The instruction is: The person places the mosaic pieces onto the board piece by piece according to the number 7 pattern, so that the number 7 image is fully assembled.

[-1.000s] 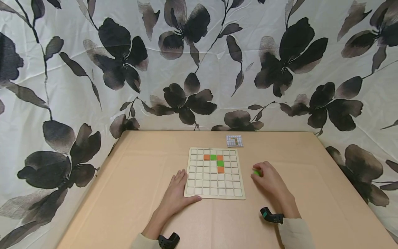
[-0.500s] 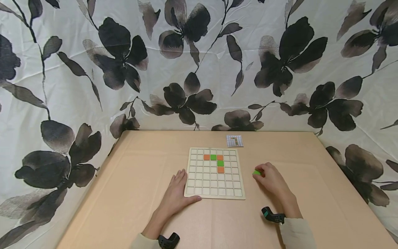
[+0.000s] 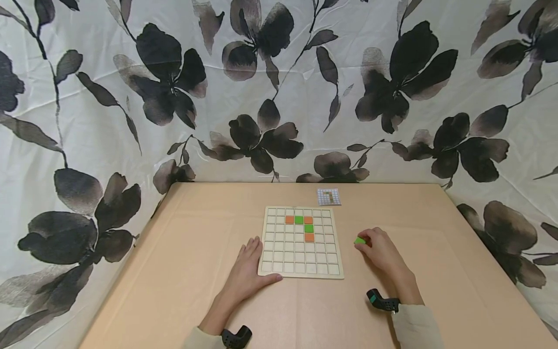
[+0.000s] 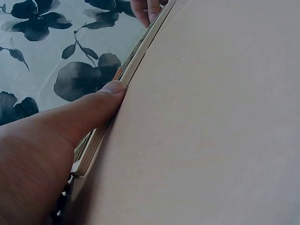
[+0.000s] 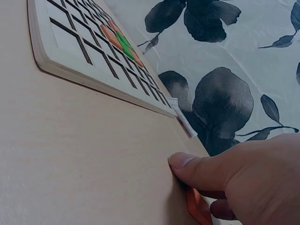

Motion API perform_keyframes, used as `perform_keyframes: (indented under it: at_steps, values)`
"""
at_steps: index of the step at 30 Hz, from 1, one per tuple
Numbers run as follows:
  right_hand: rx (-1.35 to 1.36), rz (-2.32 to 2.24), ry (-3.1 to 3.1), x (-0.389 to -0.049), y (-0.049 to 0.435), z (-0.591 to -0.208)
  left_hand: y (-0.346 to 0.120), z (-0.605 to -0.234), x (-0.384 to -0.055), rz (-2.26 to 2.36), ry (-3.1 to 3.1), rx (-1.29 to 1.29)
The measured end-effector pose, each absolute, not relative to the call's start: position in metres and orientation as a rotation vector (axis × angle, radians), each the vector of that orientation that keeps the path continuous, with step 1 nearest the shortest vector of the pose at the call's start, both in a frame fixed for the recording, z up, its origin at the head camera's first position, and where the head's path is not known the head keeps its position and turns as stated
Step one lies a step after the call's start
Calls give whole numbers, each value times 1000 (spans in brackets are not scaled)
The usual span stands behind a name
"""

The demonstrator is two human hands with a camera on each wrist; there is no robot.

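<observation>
A pale wooden grid board [image 3: 301,269] lies flat on the table, with orange and green square tiles set in some of its upper cells. My left hand [image 3: 246,271] rests at the board's lower left corner, fingers straight along the left side. Its thumb [image 4: 101,101] lies against the front edge in the left wrist view. Right of the board, my right hand [image 3: 381,249] pinches a green tile [image 3: 359,240] between thumb and fingers, low over the table. Below that thumb, the right wrist view shows an orange tile [image 5: 198,206], partly hidden by the hand.
A small card [image 3: 329,197] printed with a grid pattern lies behind the board. The light wooden table [image 3: 174,232] ends at the back against a white floral cloth [image 3: 322,97]. Black cameras [image 3: 382,301] are strapped to both wrists.
My right hand has shifted very slightly to the right, and more of the green tile shows at its fingertips. The left hand and the board have stayed in place.
</observation>
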State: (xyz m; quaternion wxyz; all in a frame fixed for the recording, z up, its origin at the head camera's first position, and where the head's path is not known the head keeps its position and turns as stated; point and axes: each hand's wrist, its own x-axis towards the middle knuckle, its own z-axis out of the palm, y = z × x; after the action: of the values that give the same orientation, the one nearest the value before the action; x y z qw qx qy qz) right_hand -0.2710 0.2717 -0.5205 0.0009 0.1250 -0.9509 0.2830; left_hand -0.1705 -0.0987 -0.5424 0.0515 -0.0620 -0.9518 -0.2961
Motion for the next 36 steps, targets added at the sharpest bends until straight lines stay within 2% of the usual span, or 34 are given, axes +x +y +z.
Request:
perform_keyframes:
  at_steps: [36]
  values:
    - [379, 963, -2938, -274, 264, -514, -99, -544, -173, -904, -2904, -188]
